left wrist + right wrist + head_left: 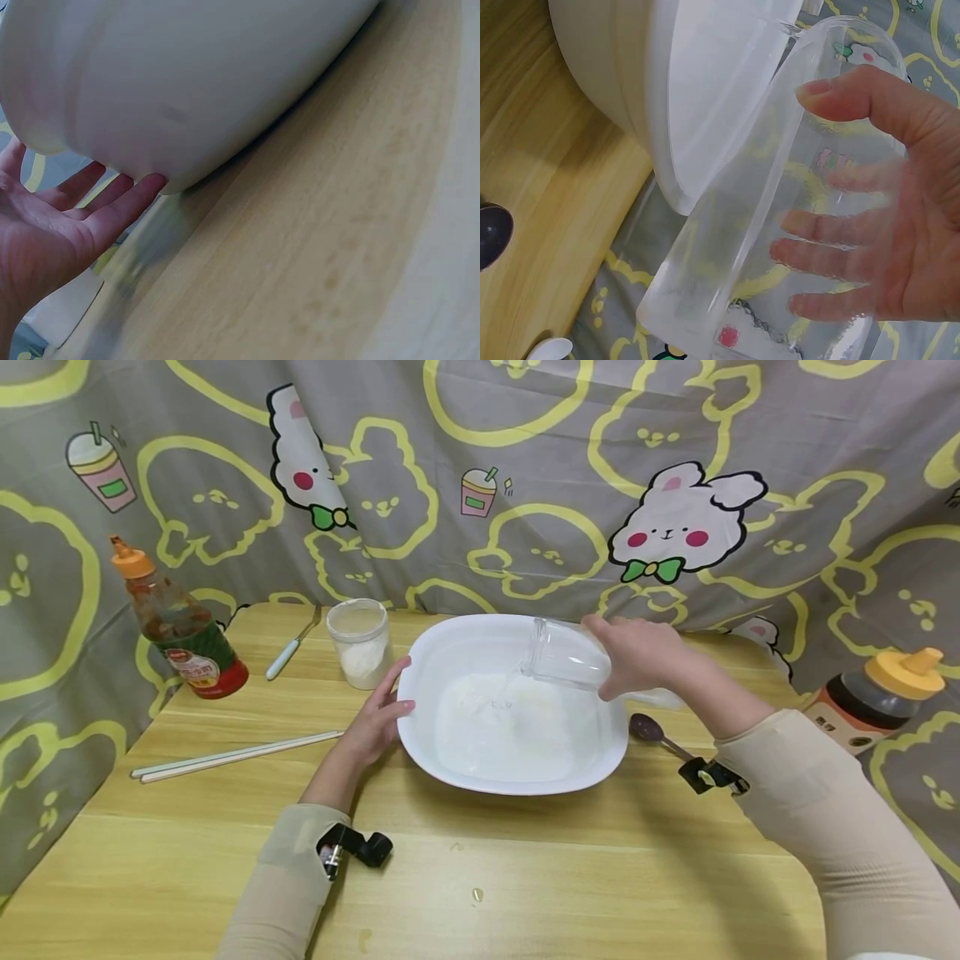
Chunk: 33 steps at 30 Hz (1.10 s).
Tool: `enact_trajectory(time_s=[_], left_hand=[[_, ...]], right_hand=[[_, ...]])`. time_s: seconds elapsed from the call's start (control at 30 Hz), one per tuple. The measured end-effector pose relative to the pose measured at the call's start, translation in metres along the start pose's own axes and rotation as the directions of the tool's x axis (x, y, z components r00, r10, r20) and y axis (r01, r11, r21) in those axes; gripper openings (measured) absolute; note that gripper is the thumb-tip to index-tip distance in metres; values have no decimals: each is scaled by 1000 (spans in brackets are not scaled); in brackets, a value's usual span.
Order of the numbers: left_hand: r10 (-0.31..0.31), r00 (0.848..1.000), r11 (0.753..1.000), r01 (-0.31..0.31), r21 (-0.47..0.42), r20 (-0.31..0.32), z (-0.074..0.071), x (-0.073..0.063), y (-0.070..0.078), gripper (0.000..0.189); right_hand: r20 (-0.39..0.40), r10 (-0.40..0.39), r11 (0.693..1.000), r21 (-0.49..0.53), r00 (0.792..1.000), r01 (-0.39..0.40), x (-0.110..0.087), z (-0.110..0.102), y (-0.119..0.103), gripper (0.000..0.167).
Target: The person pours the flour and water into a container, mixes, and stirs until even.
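Note:
A white oval basin (420, 752) sits on the table with whitish, wet-looking contents and a few bubbles at its bottom. At its left side, my left hand (372, 722) holds the basin, thumb over the rim. In the left wrist view, the fingertips (154, 182) of that hand touch the basin's outer wall (172, 82). Over the right rim, my right hand (637, 652) grips a clear glass (570, 653), tipped with its mouth to the left, and clear liquid runs from it. Fingers show through the glass (727, 225) in the right wrist view.
Left of the basin stand a clear cup of white powder (363, 656) and a red sauce bottle (198, 647). A blue-handled fork (285, 656) and chopsticks (232, 757) lie nearby. On the right are a dark spoon (648, 728) and a yellow-capped bottle (862, 710). Patterned cloth (525, 560) hangs behind.

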<state>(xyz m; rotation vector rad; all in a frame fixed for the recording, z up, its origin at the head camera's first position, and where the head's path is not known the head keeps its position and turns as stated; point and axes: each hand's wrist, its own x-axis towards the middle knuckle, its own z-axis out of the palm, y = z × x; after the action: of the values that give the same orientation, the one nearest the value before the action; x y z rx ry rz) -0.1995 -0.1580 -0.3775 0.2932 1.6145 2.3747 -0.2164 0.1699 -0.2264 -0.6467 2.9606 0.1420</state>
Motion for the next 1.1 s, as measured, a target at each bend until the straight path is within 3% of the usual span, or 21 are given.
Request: enact_trajectory(time_s=[0.83,1.1], left_hand=[[-4,1000,1000,3,12,12,1,0,1,67],[-5,1000,1000,5,5,2,1,0,0,67]], right_hand=[[20,6,1000,-2,1000,-6,-2,-7,4,91],[-9,9,999,41,1000,-8,-3,-9,9,92]])
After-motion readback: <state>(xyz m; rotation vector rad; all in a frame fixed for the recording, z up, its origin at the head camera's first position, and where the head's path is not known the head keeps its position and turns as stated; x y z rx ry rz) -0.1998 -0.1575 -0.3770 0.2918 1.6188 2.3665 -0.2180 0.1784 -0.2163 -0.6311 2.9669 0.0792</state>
